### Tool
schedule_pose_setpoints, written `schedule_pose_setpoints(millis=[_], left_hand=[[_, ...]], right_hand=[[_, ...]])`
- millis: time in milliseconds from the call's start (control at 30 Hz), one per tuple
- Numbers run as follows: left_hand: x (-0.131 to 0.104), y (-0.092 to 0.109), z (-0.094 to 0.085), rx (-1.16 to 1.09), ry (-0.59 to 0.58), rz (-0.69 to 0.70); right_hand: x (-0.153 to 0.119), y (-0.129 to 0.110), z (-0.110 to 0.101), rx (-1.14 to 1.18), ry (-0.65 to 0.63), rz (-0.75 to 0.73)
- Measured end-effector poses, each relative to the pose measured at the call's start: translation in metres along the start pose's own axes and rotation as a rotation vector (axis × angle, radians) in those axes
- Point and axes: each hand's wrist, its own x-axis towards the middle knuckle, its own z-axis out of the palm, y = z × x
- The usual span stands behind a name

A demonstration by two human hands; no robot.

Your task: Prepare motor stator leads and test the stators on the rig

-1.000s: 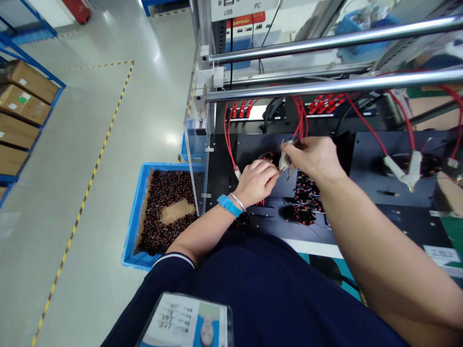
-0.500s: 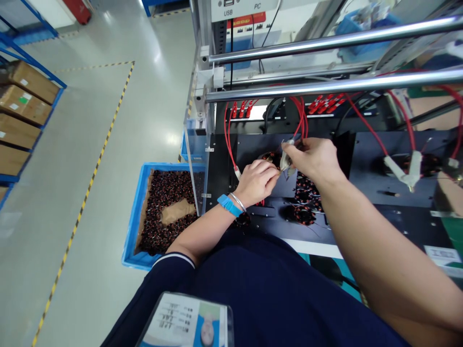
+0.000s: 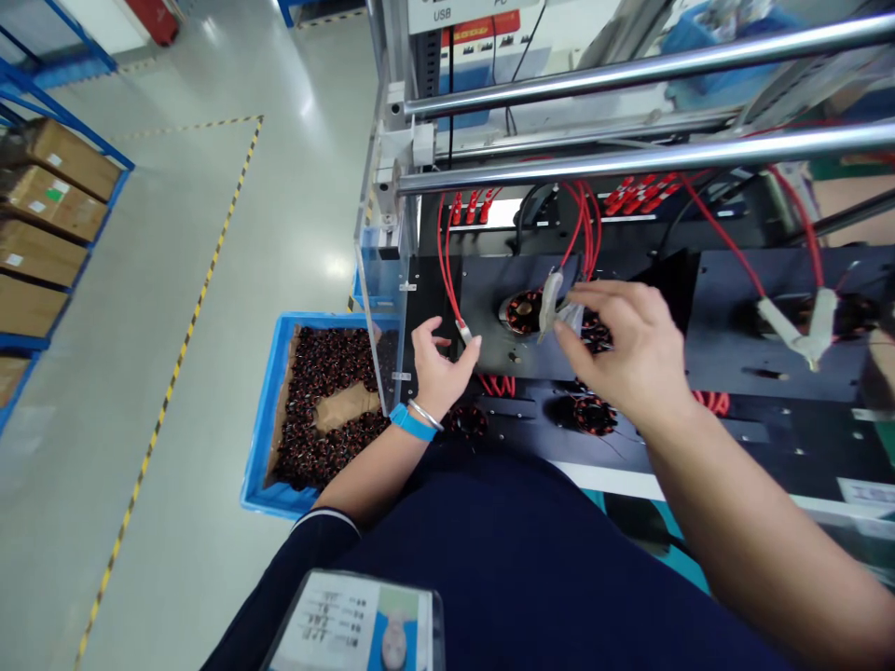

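My left hand (image 3: pixel 442 365) is open, thumb and fingers spread, beside a white-sleeved clip (image 3: pixel 464 332) on red wires. My right hand (image 3: pixel 622 345) is open too, its fingers apart next to a pair of pale-sleeved clips (image 3: pixel 551 296) that hang from red wires. Just left of these clips, a round copper-wound coil (image 3: pixel 523 311) sits on the dark fixture plate (image 3: pixel 482 280). More coils lie partly hidden behind my right hand. Nearer to my body, one coil (image 3: pixel 593 415) rests on the black front ledge, and another (image 3: pixel 468 421) lies further left.
Two metal rods (image 3: pixel 629 80) cross above the fixture. A clear upright panel (image 3: pixel 381 308) stands at its left end. Beyond it, a blue crate (image 3: pixel 260 419) holds many coils. Another clip pair (image 3: pixel 804 340) hangs at the right. Cardboard boxes (image 3: pixel 56 210) sit on a blue rack.
My left hand has moved left, away from the pale-sleeved clips, and its fingers have spread. My right hand has let go of the clip and shifted slightly right and down.
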Motion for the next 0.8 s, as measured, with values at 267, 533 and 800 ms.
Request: schedule_pose_setpoints(millis=[267, 533, 800], left_hand=[[0.014, 0.020, 0.003, -0.391, -0.177, -0.206], [0.026, 0.040, 0.011, -0.613, -0.062, -0.577], [0.031, 0.030, 0.015, -0.632, 0.042, -0.591]], right_hand=[[-0.003, -0.004, 0.015, -0.085, -0.258, -0.279], [-0.010, -0.006, 0.029, -0.029, -0.285, -0.337], [-0.008, -0.006, 0.028, -0.110, -0.232, -0.340]])
